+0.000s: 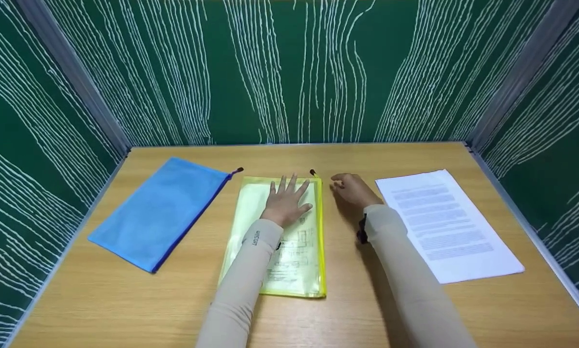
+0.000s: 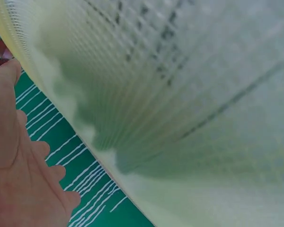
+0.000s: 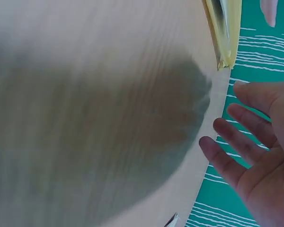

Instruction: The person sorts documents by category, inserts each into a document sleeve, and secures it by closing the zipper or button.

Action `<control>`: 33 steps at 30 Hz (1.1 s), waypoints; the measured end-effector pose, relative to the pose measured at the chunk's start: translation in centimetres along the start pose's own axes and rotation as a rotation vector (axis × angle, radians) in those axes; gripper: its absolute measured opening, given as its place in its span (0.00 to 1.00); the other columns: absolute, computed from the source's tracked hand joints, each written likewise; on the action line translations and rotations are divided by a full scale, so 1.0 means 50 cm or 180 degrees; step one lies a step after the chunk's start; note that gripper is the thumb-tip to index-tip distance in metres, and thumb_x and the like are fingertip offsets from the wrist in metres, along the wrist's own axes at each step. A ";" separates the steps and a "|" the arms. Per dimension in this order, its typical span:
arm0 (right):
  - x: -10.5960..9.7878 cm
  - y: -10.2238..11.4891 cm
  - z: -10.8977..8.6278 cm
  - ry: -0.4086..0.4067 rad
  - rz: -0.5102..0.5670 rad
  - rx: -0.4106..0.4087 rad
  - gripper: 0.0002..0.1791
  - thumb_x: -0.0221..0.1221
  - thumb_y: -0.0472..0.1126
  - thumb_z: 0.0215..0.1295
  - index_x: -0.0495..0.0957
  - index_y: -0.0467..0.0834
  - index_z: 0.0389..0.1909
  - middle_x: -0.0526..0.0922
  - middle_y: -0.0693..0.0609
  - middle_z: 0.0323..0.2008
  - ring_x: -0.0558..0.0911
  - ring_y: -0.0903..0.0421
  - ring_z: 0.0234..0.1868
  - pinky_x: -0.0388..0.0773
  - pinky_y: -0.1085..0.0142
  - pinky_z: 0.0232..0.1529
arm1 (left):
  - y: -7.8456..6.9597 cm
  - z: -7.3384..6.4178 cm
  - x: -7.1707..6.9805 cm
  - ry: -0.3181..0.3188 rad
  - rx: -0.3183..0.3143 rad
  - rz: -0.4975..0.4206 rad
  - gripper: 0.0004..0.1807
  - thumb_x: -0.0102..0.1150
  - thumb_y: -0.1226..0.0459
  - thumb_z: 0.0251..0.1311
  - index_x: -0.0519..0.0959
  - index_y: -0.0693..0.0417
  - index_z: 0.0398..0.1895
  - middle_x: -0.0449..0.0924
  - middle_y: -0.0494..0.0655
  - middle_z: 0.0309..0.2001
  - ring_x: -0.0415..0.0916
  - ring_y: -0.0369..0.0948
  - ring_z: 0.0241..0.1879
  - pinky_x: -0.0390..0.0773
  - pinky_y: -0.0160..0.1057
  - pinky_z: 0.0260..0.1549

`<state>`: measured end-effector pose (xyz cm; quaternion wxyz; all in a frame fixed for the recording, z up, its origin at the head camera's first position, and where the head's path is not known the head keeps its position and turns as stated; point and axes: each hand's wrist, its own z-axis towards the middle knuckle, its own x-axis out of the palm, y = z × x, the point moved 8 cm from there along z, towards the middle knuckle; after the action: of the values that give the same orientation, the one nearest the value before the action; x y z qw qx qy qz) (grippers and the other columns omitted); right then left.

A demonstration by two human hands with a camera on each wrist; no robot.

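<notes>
Blue pouch (image 1: pixel 161 215) lies left, paper (image 1: pixel 446 224) right, partly behind right sleeve (image 1: pixel 412 280). Left hand (image 1: pixel 287 200) spread over yellow pouch (image 1: pixel 291 246), contact unclear; right hand (image 1: pixel 357 189) beside it, fingers relaxed.

The pouch (image 1: pixel 296 241) is a pale, see-through yellow-green with a fine criss-cross mesh and dark print showing through, its zip edge (image 1: pixel 322 241) bright yellow at its three o'clock side. Toward its nine o'clock lies a sky-blue pouch (image 1: pixel 161 215) edged in deep blue-violet, and toward three o'clock a white sheet (image 1: pixel 444 227) banded with grey lines of print. The tabletop (image 1: pixel 347 299) is honey-brown with wood grain, the sleeves (image 1: pixel 241 285) beige, and the twelve o'clock wall (image 1: pixel 289 72) dark green streaked with wavy white lines.
</notes>
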<state>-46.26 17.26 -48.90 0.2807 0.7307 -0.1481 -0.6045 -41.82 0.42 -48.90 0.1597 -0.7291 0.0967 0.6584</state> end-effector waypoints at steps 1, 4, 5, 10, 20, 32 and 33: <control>0.000 0.001 0.003 -0.0026 -0.0003 -0.0029 0.21 0.50 0.37 0.72 0.71 0.38 0.63 0.70 0.39 0.66 0.68 0.42 0.68 0.65 0.48 0.66 | -0.001 0.000 0.006 0.0056 0.0006 0.0049 0.38 0.38 0.37 0.67 0.42 0.31 0.77 0.34 0.47 0.78 0.34 0.53 0.77 0.39 0.59 0.72; -0.001 0.004 0.011 -0.0125 -0.0038 -0.0151 0.20 0.50 0.36 0.72 0.71 0.38 0.63 0.69 0.39 0.66 0.67 0.41 0.68 0.65 0.48 0.67 | -0.004 -0.001 0.023 0.0228 0.0001 0.0088 0.38 0.35 0.37 0.68 0.41 0.32 0.77 0.34 0.49 0.78 0.35 0.53 0.77 0.41 0.59 0.72; -0.001 0.005 0.014 -0.0165 -0.0053 -0.0191 0.20 0.50 0.36 0.72 0.71 0.38 0.63 0.70 0.39 0.66 0.68 0.41 0.67 0.65 0.48 0.66 | -0.005 -0.003 0.027 0.0279 -0.0005 0.0072 0.37 0.34 0.37 0.68 0.41 0.33 0.77 0.34 0.49 0.78 0.35 0.54 0.77 0.42 0.59 0.72; 0.001 0.012 0.028 -0.0231 -0.0081 -0.0282 0.20 0.49 0.34 0.73 0.72 0.40 0.63 0.71 0.41 0.66 0.70 0.43 0.66 0.67 0.50 0.66 | -0.005 -0.009 0.036 0.0474 -0.0092 0.0042 0.37 0.33 0.38 0.69 0.42 0.35 0.77 0.35 0.48 0.78 0.36 0.53 0.76 0.46 0.59 0.71; 0.028 0.039 0.059 0.0024 -0.0181 -0.0395 0.25 0.47 0.27 0.71 0.70 0.48 0.66 0.69 0.48 0.68 0.65 0.47 0.71 0.60 0.51 0.70 | -0.001 -0.005 0.044 0.0527 -0.0150 0.0071 0.36 0.31 0.37 0.69 0.43 0.34 0.77 0.35 0.46 0.78 0.35 0.52 0.77 0.45 0.56 0.72; 0.062 0.062 0.088 0.0306 -0.0606 -0.0483 0.30 0.46 0.22 0.68 0.69 0.47 0.67 0.66 0.49 0.70 0.61 0.46 0.72 0.56 0.50 0.72 | 0.008 0.004 0.056 0.0576 -0.0189 -0.0058 0.36 0.31 0.36 0.68 0.43 0.32 0.77 0.34 0.45 0.78 0.33 0.51 0.77 0.44 0.56 0.73; 0.063 0.064 0.089 0.0296 -0.0693 -0.0506 0.29 0.46 0.22 0.68 0.69 0.47 0.67 0.66 0.49 0.70 0.62 0.45 0.72 0.58 0.49 0.71 | 0.010 0.004 0.056 0.0579 -0.0198 -0.0068 0.36 0.31 0.36 0.68 0.43 0.32 0.77 0.34 0.44 0.78 0.33 0.50 0.77 0.44 0.56 0.73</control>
<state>-49.45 11.94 -50.04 0.2770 0.7451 -0.0065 -0.6067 -41.88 0.25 -51.74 0.1346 -0.7915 0.0825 0.5904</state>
